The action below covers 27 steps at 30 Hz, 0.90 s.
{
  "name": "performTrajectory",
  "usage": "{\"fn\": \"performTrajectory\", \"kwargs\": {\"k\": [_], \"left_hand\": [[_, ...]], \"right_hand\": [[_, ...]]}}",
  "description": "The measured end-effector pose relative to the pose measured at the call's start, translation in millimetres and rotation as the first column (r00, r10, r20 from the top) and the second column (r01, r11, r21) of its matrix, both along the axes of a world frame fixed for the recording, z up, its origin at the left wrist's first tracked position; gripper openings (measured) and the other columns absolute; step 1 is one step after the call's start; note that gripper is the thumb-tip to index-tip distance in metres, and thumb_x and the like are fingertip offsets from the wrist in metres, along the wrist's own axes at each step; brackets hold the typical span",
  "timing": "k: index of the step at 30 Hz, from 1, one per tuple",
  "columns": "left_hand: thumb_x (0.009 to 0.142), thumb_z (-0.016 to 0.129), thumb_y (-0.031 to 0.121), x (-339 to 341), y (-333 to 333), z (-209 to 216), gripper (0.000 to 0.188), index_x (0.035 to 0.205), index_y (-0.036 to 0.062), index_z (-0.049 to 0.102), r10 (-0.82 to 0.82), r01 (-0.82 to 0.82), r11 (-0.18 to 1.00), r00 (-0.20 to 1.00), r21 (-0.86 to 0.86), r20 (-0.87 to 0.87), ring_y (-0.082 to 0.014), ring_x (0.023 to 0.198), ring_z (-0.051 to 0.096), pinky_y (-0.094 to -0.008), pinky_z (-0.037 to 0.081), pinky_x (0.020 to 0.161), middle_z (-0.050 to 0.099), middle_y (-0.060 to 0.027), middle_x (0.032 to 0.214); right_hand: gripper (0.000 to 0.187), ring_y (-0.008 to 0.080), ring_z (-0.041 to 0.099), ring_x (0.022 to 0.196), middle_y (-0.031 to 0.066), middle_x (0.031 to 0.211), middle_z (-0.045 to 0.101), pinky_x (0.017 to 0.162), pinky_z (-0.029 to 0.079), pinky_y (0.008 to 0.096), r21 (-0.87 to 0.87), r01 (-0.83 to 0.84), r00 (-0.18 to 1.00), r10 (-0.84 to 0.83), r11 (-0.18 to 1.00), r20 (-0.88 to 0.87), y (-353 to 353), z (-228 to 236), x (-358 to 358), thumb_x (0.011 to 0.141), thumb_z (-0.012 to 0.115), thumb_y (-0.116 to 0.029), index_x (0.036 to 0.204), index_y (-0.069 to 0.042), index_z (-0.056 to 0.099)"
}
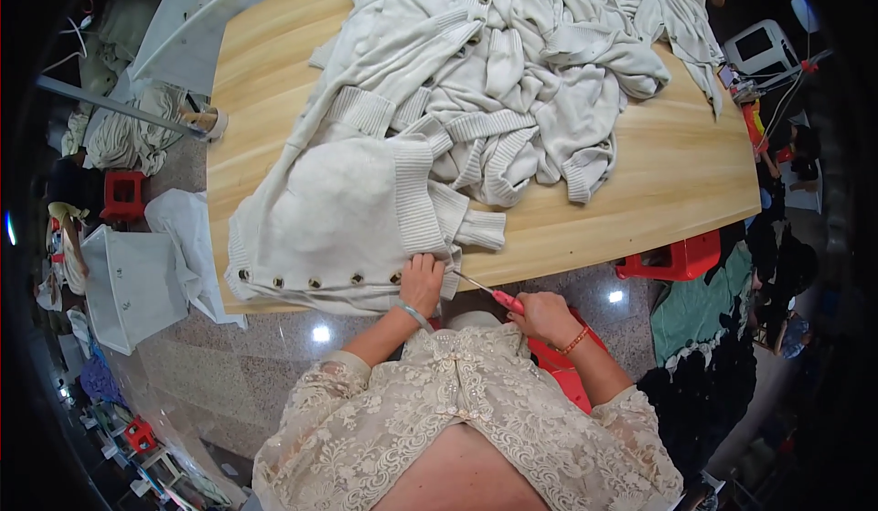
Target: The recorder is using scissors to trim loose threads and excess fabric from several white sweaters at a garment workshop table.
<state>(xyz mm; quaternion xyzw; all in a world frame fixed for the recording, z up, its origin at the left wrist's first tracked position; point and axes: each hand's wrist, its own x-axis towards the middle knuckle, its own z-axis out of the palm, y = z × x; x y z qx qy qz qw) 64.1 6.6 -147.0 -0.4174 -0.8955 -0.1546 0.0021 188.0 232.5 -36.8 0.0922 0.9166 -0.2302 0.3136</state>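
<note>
A cream knitted cardigan [329, 200] with dark buttons down its front band lies on the near left of the wooden table. My left hand [422, 282] is closed on the cardigan's edge, by the corner where the button band meets the ribbed hem. In my right hand [546, 317], just off the table edge, is a tool with a red handle [508, 301] and a thin metal shaft. Its shaft points left, up to the knit beside my left fingers; its tip is too small to make out.
More cream knitwear [512, 90] is heaped across the far part of the wooden table [677, 182]. A red stool [675, 257] stands by the table's right edge. Left of it are a white bin [137, 287] and another red stool [123, 194]. Dark and green cloth [700, 305] lies at right.
</note>
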Motion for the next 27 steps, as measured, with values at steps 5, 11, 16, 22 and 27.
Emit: {"fn": "performTrajectory", "kwargs": {"k": [5, 11, 16, 22, 27], "left_hand": [[0.074, 0.056, 0.011, -8, -8, 0, 0.008, 0.082, 0.0092, 0.055, -0.171, 0.171, 0.985, 0.981, 0.002, 0.092, -0.0259, 0.087, 0.050, -0.0371, 0.041, 0.071, 0.051, -0.0096, 0.088], [0.072, 0.064, 0.008, -32, -19, 3, 0.009, 0.077, 0.0078, 0.057, -0.261, 0.146, 0.948, 0.863, 0.282, 0.432, -0.0299, 0.079, 0.056, -0.0416, 0.046, 0.070, 0.057, -0.0095, 0.077], [0.080, 0.066, 0.014, -88, -19, 67, 0.011, 0.086, 0.0055, 0.063, -0.214, 0.045, 0.962, 0.739, 0.271, 0.639, -0.0317, 0.085, 0.062, -0.0401, 0.049, 0.075, 0.065, -0.0121, 0.089], [0.070, 0.078, 0.039, -274, -11, 110, 0.076, 0.131, 0.0044, 0.047, 0.363, -0.275, 0.884, 0.914, 0.378, -0.184, -0.0353, 0.109, 0.050, -0.0512, 0.035, 0.094, 0.054, -0.0160, 0.121], [0.069, 0.078, 0.028, -320, -36, 81, 0.045, 0.104, 0.0062, 0.061, 0.142, -0.178, 0.983, 0.885, 0.039, 0.444, -0.0369, 0.087, 0.057, -0.0472, 0.042, 0.077, 0.064, -0.0136, 0.090]], "right_hand": [[0.028, 0.0361, 0.067, 0.078, 0.0171, 0.081, 0.068, 0.069, 0.053, 0.0468, -0.039, -0.072, 0.997, 0.073, 0.997, 0.022, -2, 3, -3, 0.081, 0.065, -0.035, 0.088, -0.008, 0.065], [0.035, 0.0379, 0.066, 0.082, 0.0195, 0.087, 0.068, 0.073, 0.052, 0.0488, -0.114, -0.007, 0.992, 0.021, 0.994, 0.123, 4, 14, -25, 0.083, 0.063, -0.040, 0.099, -0.008, 0.066], [0.032, 0.0437, 0.062, 0.084, 0.0245, 0.086, 0.065, 0.074, 0.050, 0.0495, -0.211, 0.362, 0.929, -0.370, 0.908, -0.001, 15, 30, -50, 0.086, 0.064, -0.036, 0.099, -0.007, 0.067], [0.031, 0.0435, 0.061, 0.068, 0.0229, 0.069, 0.061, 0.058, 0.047, 0.0480, 0.102, 0.501, 0.806, -0.421, 0.859, -0.415, 38, 22, -124, 0.087, 0.067, -0.032, 0.082, -0.002, 0.066], [0.040, 0.0218, 0.056, 0.048, 0.0115, 0.055, 0.059, 0.049, 0.043, 0.0353, -0.202, 0.720, 0.601, -0.742, 0.664, -0.296, 60, 28, -221, 0.088, 0.065, -0.034, 0.068, 0.001, 0.063]]}}
